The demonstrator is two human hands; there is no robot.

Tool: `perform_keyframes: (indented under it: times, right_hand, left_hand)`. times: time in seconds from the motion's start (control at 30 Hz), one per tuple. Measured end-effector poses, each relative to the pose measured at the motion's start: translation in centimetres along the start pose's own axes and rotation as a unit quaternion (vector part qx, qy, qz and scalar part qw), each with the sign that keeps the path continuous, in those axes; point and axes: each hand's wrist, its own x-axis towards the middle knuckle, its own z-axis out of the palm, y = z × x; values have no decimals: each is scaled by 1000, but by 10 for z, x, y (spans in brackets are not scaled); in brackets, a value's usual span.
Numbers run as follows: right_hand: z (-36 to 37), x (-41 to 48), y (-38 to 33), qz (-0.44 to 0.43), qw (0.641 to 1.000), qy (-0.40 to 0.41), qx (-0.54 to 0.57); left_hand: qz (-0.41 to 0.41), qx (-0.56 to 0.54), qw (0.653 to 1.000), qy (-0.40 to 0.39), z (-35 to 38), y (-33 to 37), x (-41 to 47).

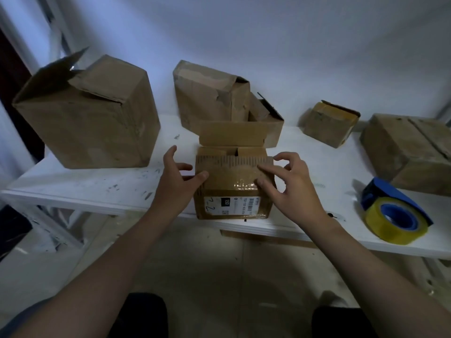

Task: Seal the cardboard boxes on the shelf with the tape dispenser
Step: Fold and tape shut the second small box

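Head view: steadies small brown labelled cardboard box (233, 178) at white shelf (97, 184)'s front edge with left hand (173, 176), fingers relaxed, thumb touching its left corner. Presses near flap (229, 165) with straight fingertips (264, 171) of right hand (292, 184). Blue tape dispenser (395, 211) lying well right, untouched.

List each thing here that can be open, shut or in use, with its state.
Front box, far flap up, near flap folded over.
Left hand, thumb on that flap.
Right hand, pressing that flap.
Left box, top flap up.
Right box, flaps down.
Tape dispenser, lying unused on the shelf.
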Motion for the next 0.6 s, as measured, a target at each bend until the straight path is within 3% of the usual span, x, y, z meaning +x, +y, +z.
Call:
perform_keyframes:
  times: [0.13, 0.23, 0.33, 0.4, 0.6]
  right_hand:
    - [11, 2, -2, 46, 998, -51, 1]
    - [8, 6, -3, 38, 998, -58, -5]
    - [2, 15, -4, 30, 998, -62, -6]
    - [-1, 25, -5, 25, 998, -63, -5]
    - [0, 60, 2, 9, 993, -109, 33]
  left_hand:
    - [1, 67, 998, -4, 5, -5, 2]
    - [98, 179, 979, 9, 6, -1, -2]
    - [164, 254, 951, -70, 9, 5, -6]
    - [158, 263, 946, -110, 11, 6, -6]
    - [156, 252, 951, -89, 11, 9, -1]
